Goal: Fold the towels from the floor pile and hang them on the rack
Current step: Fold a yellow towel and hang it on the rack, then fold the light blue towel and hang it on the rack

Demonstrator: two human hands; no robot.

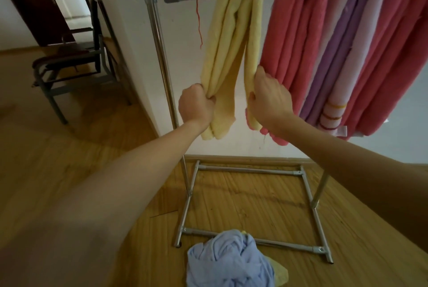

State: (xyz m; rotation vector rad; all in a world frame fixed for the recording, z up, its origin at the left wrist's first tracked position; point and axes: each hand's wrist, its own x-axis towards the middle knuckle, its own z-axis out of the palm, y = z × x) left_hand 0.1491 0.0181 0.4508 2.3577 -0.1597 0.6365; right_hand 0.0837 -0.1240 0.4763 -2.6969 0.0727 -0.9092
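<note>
Head view, hands (196,105) (269,99) gripping yellow towel (234,38) on rack (159,31), pink towel (298,31) beside, blue pile (227,261) below.

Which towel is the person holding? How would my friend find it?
Find the tall metal rack by the white wall, with towels draped over its top bar. The left hand and right hand each grip one hanging side of the yellow towel. It is the only pale yellow one, left of the pink towel.
</note>
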